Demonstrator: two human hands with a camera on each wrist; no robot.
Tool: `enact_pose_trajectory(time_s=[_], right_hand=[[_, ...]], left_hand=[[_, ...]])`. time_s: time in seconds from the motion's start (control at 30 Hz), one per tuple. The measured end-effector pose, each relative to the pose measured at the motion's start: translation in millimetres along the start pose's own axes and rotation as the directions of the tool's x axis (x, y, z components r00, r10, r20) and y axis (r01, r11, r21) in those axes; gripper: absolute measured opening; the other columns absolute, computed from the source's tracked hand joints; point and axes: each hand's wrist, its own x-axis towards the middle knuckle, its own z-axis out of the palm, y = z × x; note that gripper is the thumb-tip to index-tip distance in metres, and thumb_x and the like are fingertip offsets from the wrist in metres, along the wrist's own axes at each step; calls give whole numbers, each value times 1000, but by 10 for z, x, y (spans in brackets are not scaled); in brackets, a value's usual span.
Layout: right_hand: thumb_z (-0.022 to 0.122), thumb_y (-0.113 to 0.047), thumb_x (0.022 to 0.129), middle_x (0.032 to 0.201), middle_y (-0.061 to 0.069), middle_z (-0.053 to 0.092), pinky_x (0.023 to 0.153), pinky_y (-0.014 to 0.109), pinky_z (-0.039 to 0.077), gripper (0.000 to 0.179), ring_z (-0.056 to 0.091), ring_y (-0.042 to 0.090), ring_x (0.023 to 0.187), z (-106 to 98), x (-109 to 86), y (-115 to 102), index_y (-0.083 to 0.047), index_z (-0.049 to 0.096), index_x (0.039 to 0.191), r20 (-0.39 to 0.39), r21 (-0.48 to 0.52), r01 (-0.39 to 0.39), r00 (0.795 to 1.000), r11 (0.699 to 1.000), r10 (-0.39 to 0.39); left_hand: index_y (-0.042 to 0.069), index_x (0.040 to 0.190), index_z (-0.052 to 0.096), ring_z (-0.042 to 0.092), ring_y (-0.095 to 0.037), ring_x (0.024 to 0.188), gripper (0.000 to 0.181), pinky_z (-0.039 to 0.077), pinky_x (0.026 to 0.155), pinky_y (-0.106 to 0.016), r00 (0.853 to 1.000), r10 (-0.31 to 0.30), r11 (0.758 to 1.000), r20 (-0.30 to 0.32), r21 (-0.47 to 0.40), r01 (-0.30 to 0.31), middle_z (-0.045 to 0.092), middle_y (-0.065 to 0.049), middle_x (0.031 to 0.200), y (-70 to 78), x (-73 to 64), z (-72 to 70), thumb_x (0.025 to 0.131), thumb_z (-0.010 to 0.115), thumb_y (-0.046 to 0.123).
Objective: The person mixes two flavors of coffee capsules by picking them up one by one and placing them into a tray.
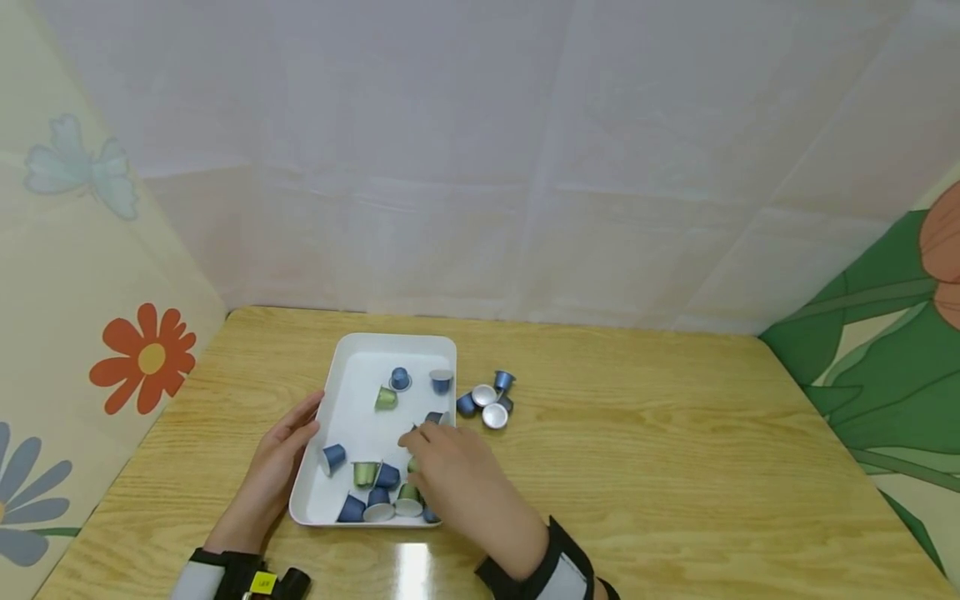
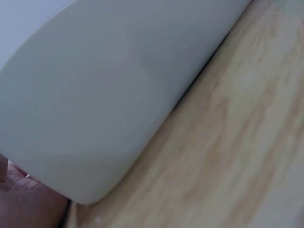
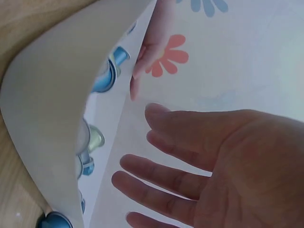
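A white tray [image 1: 348, 417] lies on the table with several blue and green coffee capsules in it. My left hand [image 1: 279, 460] rests against the tray's left side, its fingers along the outer wall. In the left wrist view the tray's wall [image 2: 109, 95] fills much of the picture. Over the tray's right side hovers my right hand [image 1: 461, 479], covering some capsules in the head view. The right wrist view shows that hand [image 3: 223, 161] with spread, nearly straight fingers and nothing between them. A green capsule [image 1: 386, 400] and a blue capsule [image 1: 333, 458] lie among the others.
Just right of the tray, several blue capsules [image 1: 495, 415] lie in a cluster on the wooden table [image 1: 675, 467]. A white cloth [image 1: 525, 167] hangs behind the table. Panels with printed flowers stand at the left and right.
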Motion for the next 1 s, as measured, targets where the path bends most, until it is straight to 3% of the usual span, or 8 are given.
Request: enact_pose_trajectory(time_s=[0.17, 0.33, 0.57, 1.0], right_hand=[[74, -27, 91, 104, 2, 67, 76, 32, 54, 33, 64, 16, 91, -51, -12, 166, -10, 68, 118, -3, 58, -74, 997, 996, 74], [74, -27, 90, 109, 6, 67, 73, 35, 55, 37, 65, 21, 92, -94, -44, 331, -8, 67, 121, 18, 93, -168, 986, 981, 167], [76, -22, 88, 113, 15, 62, 79, 45, 55, 41, 64, 30, 98, -86, -63, 502, -3, 64, 123, 36, 112, -265, 964, 958, 262], [77, -25, 87, 98, 15, 61, 65, 44, 52, 35, 61, 30, 83, 42, -57, 699, 0, 66, 110, 67, 53, -390, 920, 919, 386]], left_hand=[[10, 156, 30, 22, -20, 147, 52, 20, 119, -38, 1000, 3, 1000, -3, 1, -3, 24, -4, 162, 8, -4, 5, 106, 44, 16], [7, 156, 29, 23, -22, 146, 53, 29, 113, -26, 1000, 18, 1000, 0, -13, -18, 24, -6, 162, -5, -14, 10, 106, 44, 13], [7, 156, 28, 22, -22, 147, 52, 19, 119, -42, 1000, 16, 1000, -4, -12, -16, 23, -7, 162, -1, -16, 7, 106, 42, 12], [8, 156, 30, 23, -22, 147, 52, 23, 118, -36, 1000, 7, 1000, -11, -6, -7, 24, -6, 162, 5, -15, 20, 106, 44, 15]])
